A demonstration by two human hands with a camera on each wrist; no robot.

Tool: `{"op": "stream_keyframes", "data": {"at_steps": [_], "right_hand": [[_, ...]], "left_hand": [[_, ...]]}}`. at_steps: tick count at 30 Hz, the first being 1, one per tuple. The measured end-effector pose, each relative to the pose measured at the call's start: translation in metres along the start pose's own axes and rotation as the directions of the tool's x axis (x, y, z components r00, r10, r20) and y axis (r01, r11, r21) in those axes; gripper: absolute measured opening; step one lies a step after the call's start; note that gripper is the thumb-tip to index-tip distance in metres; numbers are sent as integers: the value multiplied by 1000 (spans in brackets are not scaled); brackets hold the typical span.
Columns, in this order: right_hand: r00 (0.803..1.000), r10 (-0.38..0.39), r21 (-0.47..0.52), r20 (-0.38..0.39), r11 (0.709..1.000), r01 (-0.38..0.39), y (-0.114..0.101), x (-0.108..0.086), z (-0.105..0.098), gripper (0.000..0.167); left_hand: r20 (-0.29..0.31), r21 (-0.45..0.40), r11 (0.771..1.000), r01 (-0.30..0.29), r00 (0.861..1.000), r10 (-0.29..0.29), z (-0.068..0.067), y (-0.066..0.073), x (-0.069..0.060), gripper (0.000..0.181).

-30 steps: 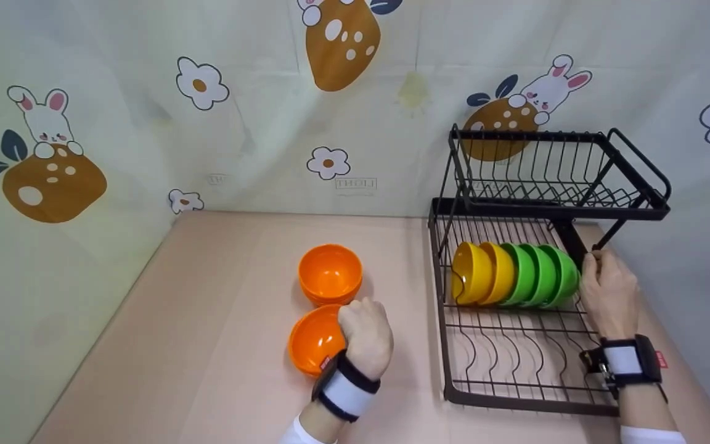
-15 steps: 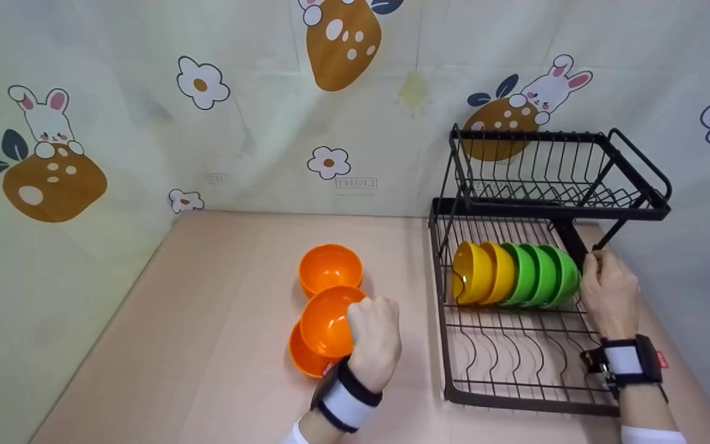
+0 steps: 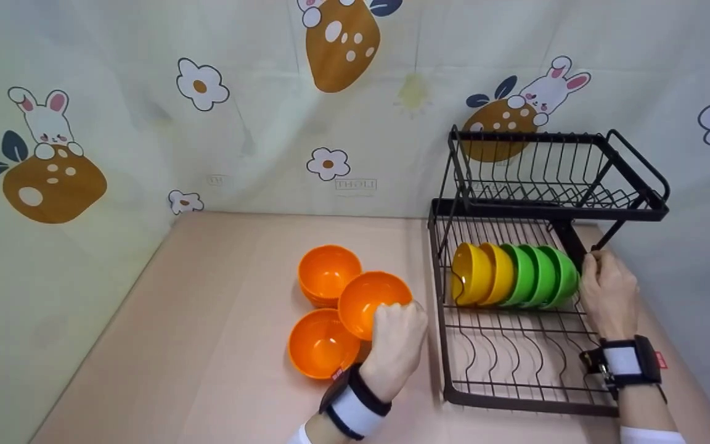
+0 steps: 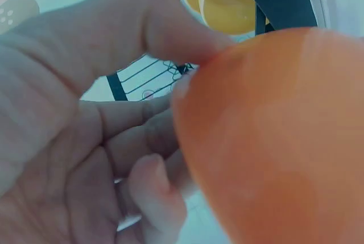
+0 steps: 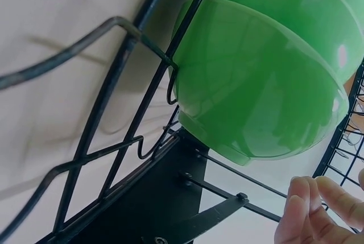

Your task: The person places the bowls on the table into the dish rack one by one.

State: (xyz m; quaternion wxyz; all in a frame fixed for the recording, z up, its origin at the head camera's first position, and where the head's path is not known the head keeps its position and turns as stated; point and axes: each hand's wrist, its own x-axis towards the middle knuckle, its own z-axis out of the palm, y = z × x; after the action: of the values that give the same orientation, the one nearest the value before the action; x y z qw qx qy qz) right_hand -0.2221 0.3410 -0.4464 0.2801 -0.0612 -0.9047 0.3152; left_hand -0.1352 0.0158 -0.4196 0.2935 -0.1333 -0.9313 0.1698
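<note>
My left hand (image 3: 399, 338) pinches the rim of an orange bowl (image 3: 370, 299), raised and tilted between the other orange bowls and the rack. In the left wrist view, thumb and fingers meet at the edge of this bowl (image 4: 278, 136). A second orange bowl (image 3: 323, 345) sits on the table to its lower left, and a stack of orange bowls (image 3: 329, 271) stands behind. My right hand (image 3: 611, 293) grips the right side of the black dish rack (image 3: 534, 404) by its strut; the exact contact is partly hidden. Close to those fingers is the outermost green bowl (image 5: 256, 85).
Two yellow bowls (image 3: 472, 274) and several green bowls (image 3: 530, 274) stand on edge in a row on the rack's lower level. An upper tier (image 3: 564, 209) overhangs the back. Behind the table (image 3: 219, 320) hangs a patterned curtain (image 3: 256, 111).
My left hand has lifted the orange bowl off the front stack and carried it right, toward the rack. Another orange bowl is exposed where it was. My right hand has stayed in place.
</note>
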Motion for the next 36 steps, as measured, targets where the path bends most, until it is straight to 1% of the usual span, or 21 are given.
{"op": "stream_keyframes", "data": {"at_steps": [3,6,9,13,15,18,21,23,27,29,32,34,36], "right_hand": [[1000,10,6,10,1000,-10,0,0,0,36],[1000,7,13,7,1000,-7,-2,1,-1,37],[1000,-4,14,-1,1000,4,-5,1,-3,37],[1000,-23,23,-5,999,23,-10,1,-4,37],[999,-36,27,1,999,36,-12,0,-5,36],[998,-55,-2,44,998,55,-13,-1,-6,36],[992,-79,-37,103,996,83,-15,-2,-7,36],[986,-93,-43,139,994,100,-18,-4,-7,37],[971,-131,-16,199,990,137,-27,-6,-8,38],[961,-163,12,225,986,165,-33,-8,-8,36],[940,-197,48,278,980,192,-43,-12,-10,33],[925,-206,79,320,979,190,-49,-14,-10,33],[903,-205,100,377,979,180,-56,-17,-11,35]], "left_hand": [[4,0,999,-50,999,50,-1,0,1,21],[-2,-33,995,-89,996,89,-2,0,2,17],[-16,-75,989,-127,992,126,-4,1,3,19],[-34,-99,980,-175,984,172,-6,0,3,25],[-53,-115,974,-194,980,189,-6,0,3,24],[-99,-131,965,-226,972,214,-5,0,4,22],[-141,-136,955,-264,959,245,-3,0,5,20],[-156,-134,947,-290,950,269,-3,0,5,20],[-189,-144,932,-333,934,304,-2,0,6,21],[-203,-147,925,-351,926,319,-2,-1,6,22],[-242,-135,917,-376,910,338,2,0,7,21],[-266,-121,911,-395,897,353,4,1,6,19],[-298,-109,906,-408,883,362,6,2,6,16]]}}
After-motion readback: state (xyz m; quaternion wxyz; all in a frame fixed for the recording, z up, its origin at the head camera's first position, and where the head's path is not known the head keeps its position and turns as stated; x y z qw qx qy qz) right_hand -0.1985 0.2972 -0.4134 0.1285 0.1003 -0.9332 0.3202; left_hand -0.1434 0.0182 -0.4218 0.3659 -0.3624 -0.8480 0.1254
